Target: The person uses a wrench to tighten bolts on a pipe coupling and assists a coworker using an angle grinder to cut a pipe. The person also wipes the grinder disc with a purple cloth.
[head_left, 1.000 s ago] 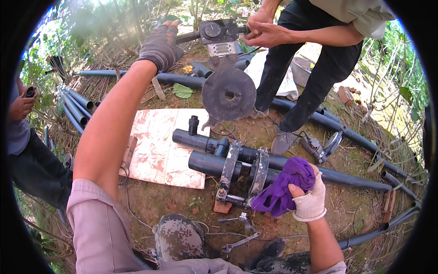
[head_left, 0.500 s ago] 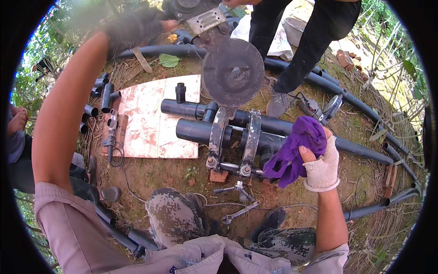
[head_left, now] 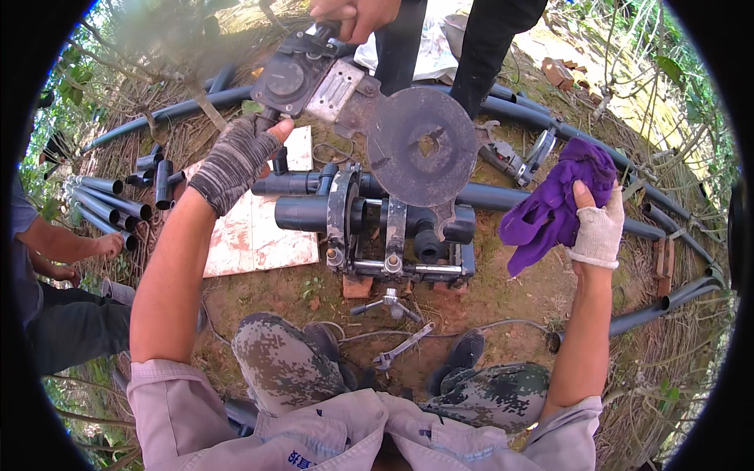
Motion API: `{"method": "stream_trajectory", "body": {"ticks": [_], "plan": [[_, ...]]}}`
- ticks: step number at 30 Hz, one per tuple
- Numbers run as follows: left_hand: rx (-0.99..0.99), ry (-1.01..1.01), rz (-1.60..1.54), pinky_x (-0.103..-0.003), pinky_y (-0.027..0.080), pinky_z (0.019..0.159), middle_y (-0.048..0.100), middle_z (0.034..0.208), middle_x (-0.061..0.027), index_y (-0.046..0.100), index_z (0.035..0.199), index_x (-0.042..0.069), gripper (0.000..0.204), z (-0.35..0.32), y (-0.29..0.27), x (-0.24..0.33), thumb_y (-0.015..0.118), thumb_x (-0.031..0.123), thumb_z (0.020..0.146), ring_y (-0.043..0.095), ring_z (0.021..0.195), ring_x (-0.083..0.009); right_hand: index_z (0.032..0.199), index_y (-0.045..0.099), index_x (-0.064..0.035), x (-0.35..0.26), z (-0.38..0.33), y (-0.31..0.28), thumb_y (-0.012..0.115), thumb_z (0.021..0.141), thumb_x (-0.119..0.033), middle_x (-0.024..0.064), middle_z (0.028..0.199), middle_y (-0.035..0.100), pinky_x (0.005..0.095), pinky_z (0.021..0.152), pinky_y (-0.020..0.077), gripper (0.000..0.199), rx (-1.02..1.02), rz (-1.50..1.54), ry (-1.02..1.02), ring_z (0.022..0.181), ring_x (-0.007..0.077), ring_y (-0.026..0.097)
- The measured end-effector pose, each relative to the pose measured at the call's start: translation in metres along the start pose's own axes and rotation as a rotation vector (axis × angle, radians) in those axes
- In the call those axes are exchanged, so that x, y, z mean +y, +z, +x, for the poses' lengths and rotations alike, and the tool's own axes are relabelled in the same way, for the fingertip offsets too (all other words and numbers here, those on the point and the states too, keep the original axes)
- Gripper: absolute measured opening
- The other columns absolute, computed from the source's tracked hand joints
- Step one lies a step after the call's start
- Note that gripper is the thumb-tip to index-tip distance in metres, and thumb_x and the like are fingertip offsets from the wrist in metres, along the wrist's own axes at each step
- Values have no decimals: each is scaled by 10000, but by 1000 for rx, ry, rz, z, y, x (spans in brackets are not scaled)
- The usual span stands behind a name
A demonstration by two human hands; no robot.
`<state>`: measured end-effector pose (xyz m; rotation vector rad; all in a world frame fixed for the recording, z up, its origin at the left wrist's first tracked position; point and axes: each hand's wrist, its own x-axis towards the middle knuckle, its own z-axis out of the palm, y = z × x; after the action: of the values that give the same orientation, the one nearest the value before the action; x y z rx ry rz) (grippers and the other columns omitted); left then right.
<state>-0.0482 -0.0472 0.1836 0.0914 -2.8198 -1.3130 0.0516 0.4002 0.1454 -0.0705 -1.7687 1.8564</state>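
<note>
My left hand [head_left: 236, 161], in a dark striped fingerless glove, grips a handle of a pipe-welding heating plate [head_left: 400, 173]. Its round dark disc hangs over a pipe clamp [head_left: 342, 208] on the ground, hiding part of it. Another person's hands [head_left: 365, 16] hold the plate's opposite handle at the top. Held in the clamp are a short black pipe [head_left: 302, 213] on the left and a black fitting [head_left: 428, 245] on the right. Off to the right of the clamp, my right hand [head_left: 601, 231], in a pale fingerless glove, clutches a crumpled purple cloth [head_left: 561, 196].
A pale board [head_left: 259, 235] lies left of the clamp, with several black pipes [head_left: 110, 204] beyond it. An adjustable wrench [head_left: 404, 345] and a cable lie between my feet. A power tool [head_left: 510, 161] sits behind the clamp. Another person's arm [head_left: 75, 239] is at left.
The heating plate has come nearer and lower in view, now overlapping the clamp's right part. My right hand has drawn the cloth away to the right, uncovering the black fitting.
</note>
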Motion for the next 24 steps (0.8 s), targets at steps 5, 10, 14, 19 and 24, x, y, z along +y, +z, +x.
{"method": "stream_trajectory", "body": {"ticks": [5,10,14,19,24], "plan": [[-31,-18,-8,-315,500,597,625,836,-69,628,1067,5,523,-9,14,-17,686,504,923,571,685,-139,1293,566,2,18,0,-6,713,926,-79,72,1131,675,286,853,530,403,-71,-72,98,966,136,640],[20,30,-43,-287,416,525,519,713,2,542,887,75,420,-21,23,-23,651,473,959,501,600,-104,1245,594,8,42,1,-6,713,928,-101,68,1100,683,291,860,518,356,-197,-228,63,961,127,627],[61,16,-14,-265,415,541,505,737,19,571,952,84,378,-18,32,-43,651,453,958,474,594,-87,1247,583,10,48,-2,0,712,920,-92,74,1103,680,290,885,514,366,-199,-276,70,972,126,624],[-18,-39,-59,-242,407,512,520,750,43,611,1029,94,397,-11,18,-67,650,481,951,457,575,-66,1269,564,-1,47,-6,8,712,917,-80,77,1119,673,294,896,513,390,-212,-189,65,979,129,625],[115,144,149,-254,418,531,571,771,30,641,1081,87,420,1,7,-92,660,485,948,447,596,-67,1262,558,-9,60,-5,16,730,907,-90,75,1102,675,298,899,512,403,-262,-248,104,982,136,627]]}}
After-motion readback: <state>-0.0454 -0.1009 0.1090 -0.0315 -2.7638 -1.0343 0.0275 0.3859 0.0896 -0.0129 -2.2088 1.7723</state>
